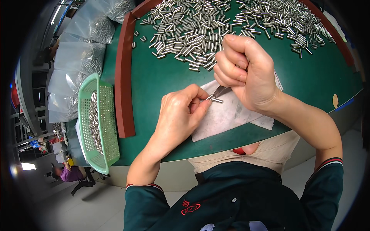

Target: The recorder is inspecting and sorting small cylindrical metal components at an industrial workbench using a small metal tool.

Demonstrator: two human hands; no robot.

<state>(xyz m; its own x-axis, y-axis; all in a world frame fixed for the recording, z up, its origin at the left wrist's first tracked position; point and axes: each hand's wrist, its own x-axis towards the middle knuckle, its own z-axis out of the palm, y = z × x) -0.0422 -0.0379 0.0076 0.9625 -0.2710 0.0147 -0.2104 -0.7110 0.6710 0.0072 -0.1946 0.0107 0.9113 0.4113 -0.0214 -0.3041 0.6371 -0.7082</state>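
Broadly, tabletop: one smooth green surface (pixel 152 71), its edge bent by the lens and its far side cut off.
Loose pins: two spreads, a left heap (pixel 189 34) and a right heap (pixel 285 19), nearly joining; shiny metal cylinders, too many to count, running out of view at the top.
Bags: about five, clear plastic and creased, lined up at the left (pixel 83 56); they overlap, so the count is unsure. Similar metal pieces show through.
Rails: three stretches of red-brown edging, the longest visible one (pixel 125 77) on the left; the top-left and right ones are cut off.
Basket: one, pale green perforated plastic, oblong (pixel 110 127), with more pins (pixel 94 119) inside.
Sheet: pale, smudged (pixel 216 123), partly under the hands; cloth or paper, I cannot tell.
Right hand: a closed fist (pixel 248 71) around a tool.
Left hand: thumb and forefinger pinched (pixel 181 107) at one end of a pin.
Tool: one, dark metal, tapering (pixel 220 91); its upper part is hidden in the fist.
Pin: one short bright cylinder (pixel 218 101) above the sheet, at the left fingertips; a second shiny piece beside it is hard to make out.
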